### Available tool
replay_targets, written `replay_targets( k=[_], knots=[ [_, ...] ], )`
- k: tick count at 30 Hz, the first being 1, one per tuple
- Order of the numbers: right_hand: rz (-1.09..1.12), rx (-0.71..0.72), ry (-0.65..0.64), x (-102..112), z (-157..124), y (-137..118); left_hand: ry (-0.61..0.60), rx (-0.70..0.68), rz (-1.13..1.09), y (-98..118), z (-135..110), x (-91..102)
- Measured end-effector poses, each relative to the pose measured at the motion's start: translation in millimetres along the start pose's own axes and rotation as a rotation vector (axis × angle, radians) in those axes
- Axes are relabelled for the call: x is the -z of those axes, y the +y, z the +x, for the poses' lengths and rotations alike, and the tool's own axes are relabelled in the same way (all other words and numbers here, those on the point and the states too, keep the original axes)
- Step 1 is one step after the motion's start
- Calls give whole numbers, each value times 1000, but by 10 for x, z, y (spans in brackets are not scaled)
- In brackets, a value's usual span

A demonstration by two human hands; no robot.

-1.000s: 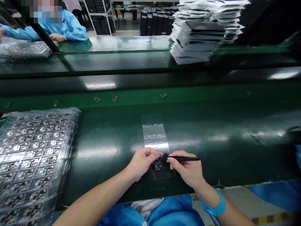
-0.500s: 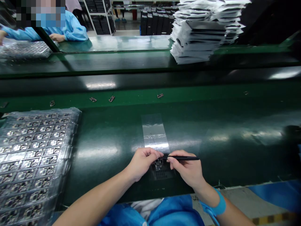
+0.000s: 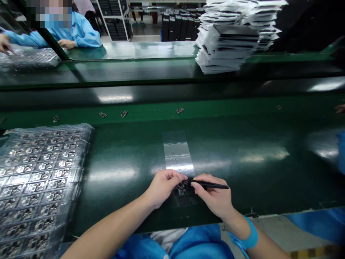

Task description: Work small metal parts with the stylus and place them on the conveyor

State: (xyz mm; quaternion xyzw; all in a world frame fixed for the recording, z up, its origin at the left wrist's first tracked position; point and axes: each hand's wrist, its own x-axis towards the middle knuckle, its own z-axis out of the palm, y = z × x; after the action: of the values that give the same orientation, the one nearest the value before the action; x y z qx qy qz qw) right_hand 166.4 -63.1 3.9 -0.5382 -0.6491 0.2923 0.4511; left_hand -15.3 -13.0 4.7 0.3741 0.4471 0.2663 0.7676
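My left hand point(image 3: 163, 187) pinches a small dark circuit board point(image 3: 181, 187) against the green bench top point(image 3: 242, 158) near its front edge. My right hand point(image 3: 214, 197) is closed on a thin black tool point(image 3: 212, 185) lying almost level, its tip touching the board. A strip of clear tape point(image 3: 177, 153) is stuck to the bench just beyond my fingers. A stack of clear plastic trays point(image 3: 37, 180) filled with several small boards sits to my left.
Loose small boards point(image 3: 124, 114) ride a green conveyor strip point(image 3: 229, 108) behind the bench. A tall pile of white and black packets point(image 3: 231, 34) stands at the back right. A person in a blue coat point(image 3: 78, 32) works over trays at the far left.
The loose boards on the conveyor strip have drifted left. My right hand and the tool have dipped slightly. The far person's hand has moved over the trays at the back left.
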Motion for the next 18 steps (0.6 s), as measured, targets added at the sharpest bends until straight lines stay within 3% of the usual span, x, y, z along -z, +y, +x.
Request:
replay_targets(
  k=[4,12,14,18],
  knots=[
    [-23,115,18,-20,-14,-7,22,19,17,4,3,-8],
    [126,62,126,-26,-32,85,-11,22,66,19,2,-37],
    [132,31,84,-27,-22,72,-18,6,73,15,1,-38],
    [32,-59,-159,-60,11,4,-23,-56,70,4,2,-31]
  ],
)
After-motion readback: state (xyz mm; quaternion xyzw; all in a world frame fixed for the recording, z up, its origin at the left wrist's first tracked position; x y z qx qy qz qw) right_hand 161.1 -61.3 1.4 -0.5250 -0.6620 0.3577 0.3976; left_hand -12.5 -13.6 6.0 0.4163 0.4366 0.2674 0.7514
